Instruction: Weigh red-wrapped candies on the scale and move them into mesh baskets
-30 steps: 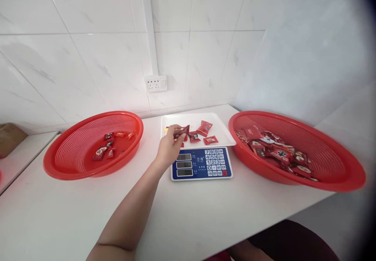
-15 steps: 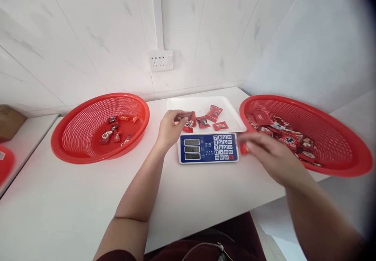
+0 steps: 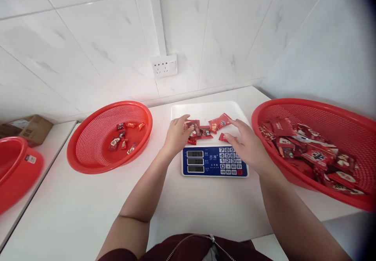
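Both of my hands are over the white tray of a blue-panelled scale. My left hand rests at the tray's left side, its fingers apart and touching several red wrapped candies. On the right, my right hand has thumb and fingers spread around the right-hand candies. Its fingertips touch the edge of a larger red packet, and the thumb lies at a small red candy. Neither hand has anything lifted off the tray.
A red mesh basket with several candies stands at left. A fuller red basket of red packets is at right. Another red basket and a cardboard box are at far left. A socket is on the wall.
My right hand has moved from beside the scale, where it held a red candy, onto the tray and opened. My left hand's fingers have spread. The view has shifted slightly.
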Demonstrator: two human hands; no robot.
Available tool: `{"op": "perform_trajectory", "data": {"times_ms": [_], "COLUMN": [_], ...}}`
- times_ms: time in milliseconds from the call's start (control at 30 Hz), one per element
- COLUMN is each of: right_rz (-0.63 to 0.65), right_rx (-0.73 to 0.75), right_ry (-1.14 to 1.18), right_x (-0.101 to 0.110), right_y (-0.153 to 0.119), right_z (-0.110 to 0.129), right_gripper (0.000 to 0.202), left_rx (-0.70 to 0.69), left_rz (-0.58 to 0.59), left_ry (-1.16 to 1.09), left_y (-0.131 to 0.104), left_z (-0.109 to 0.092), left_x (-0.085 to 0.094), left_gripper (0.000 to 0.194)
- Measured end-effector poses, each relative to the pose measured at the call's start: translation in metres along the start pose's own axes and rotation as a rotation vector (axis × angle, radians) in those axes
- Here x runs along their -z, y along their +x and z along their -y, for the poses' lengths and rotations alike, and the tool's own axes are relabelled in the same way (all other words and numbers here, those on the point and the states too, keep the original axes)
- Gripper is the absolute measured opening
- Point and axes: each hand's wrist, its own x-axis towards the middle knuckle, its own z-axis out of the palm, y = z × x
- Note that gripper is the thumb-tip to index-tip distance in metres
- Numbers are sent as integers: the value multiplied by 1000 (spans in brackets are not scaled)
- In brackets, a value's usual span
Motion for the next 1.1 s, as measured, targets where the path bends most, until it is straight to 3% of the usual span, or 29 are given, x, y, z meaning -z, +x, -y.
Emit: {"op": "perform_trajectory", "data": {"times_ms": [100, 267, 367, 500, 633, 733, 933, 1100], "right_rz": [96, 212, 251, 144, 84, 105, 129, -49], "right_rx": [-28, 29, 76, 64, 32, 48, 50, 74], "right_ry": [-29, 40, 102, 5, -128, -193, -109, -8], "right_x": [-4, -6, -3, 10, 21, 18, 8, 14], "right_y": [14, 38, 39, 20, -1, -2, 7, -19], "right_z": [-3, 5, 8, -1, -17, -21, -10, -5], "right_gripper": [51, 46, 45, 44, 39, 36, 34, 38], "left_rx": [-95, -72, -74, -22, 62, 103, 204, 395], "left_rz": [17, -37, -98, -141, -154, -163, -112, -70], "left_ry": [111, 57, 101, 197, 239, 230, 8, -386], "left_y": [10, 2, -19, -60, -95, -106, -105, -106], "left_z": [-3, -6, -1, 13, 25, 29, 24, 23], "left_x": [0, 15, 24, 31, 30, 23, 5, 0], "left_gripper": [44, 38, 35, 32, 30, 31, 48, 65]}}
